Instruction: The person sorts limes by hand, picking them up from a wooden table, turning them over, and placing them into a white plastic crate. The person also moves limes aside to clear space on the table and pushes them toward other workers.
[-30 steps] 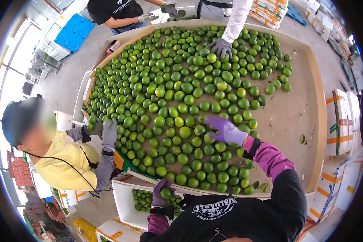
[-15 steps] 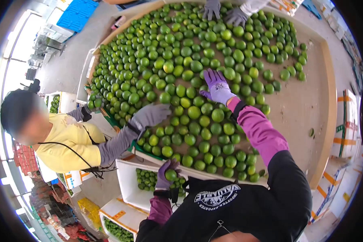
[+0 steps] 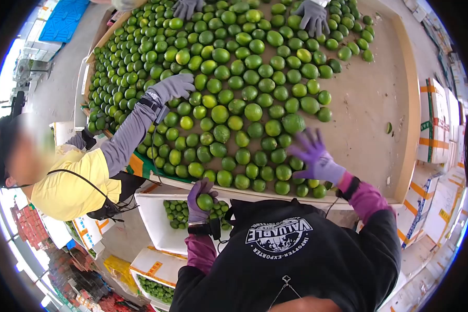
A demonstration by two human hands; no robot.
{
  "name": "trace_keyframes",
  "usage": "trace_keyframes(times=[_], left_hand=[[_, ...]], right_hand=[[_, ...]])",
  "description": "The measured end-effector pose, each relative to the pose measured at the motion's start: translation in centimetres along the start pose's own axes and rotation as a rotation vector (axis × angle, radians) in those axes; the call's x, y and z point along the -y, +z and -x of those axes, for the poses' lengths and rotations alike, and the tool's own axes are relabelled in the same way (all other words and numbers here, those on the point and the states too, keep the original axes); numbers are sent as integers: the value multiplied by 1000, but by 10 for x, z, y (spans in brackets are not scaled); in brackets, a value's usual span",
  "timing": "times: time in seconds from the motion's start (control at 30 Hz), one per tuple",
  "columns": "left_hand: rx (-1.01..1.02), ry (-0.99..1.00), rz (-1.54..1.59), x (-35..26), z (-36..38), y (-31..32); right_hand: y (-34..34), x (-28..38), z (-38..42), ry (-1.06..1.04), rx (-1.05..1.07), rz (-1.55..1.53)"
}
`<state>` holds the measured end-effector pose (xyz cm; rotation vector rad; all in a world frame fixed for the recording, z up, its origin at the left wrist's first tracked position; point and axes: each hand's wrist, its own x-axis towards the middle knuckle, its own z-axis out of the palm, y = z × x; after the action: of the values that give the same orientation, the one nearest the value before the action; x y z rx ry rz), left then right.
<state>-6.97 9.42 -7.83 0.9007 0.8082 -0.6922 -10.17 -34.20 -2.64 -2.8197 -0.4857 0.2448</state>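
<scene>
My left hand (image 3: 196, 202), in a purple glove, holds a green lime (image 3: 205, 202) above a white foam box (image 3: 150, 205) that has limes in it. My right hand (image 3: 318, 157), gloved the same way, is stretched out with spread fingers at the right edge of the spread limes (image 3: 253, 112), over the sorting table (image 3: 356, 122). A larger, bumpy lime (image 3: 293, 124) lies just beyond its fingertips. Nothing shows in the right palm.
A co-worker in a yellow shirt (image 3: 70, 184) reaches a grey-gloved hand (image 3: 174, 87) over the limes from the left. Other grey-gloved hands (image 3: 313, 16) work at the far side. A raised wooden rim (image 3: 406, 104) borders the table; taped cartons (image 3: 436, 122) stand beyond it.
My right hand has drawn back toward me and right, its fingers now spread. My left hand still holds the lime over the box. The co-worker's grey glove has reached farther over the limes.
</scene>
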Motion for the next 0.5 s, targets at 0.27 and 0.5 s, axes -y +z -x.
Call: trace_keyframes(times=[0.27, 0.5], left_hand=[[104, 3, 118, -1, 2, 3], [99, 112, 123, 6, 2, 7]], right_hand=[[11, -17, -154, -264, 82, 236], [-3, -35, -242, -75, -86, 248]])
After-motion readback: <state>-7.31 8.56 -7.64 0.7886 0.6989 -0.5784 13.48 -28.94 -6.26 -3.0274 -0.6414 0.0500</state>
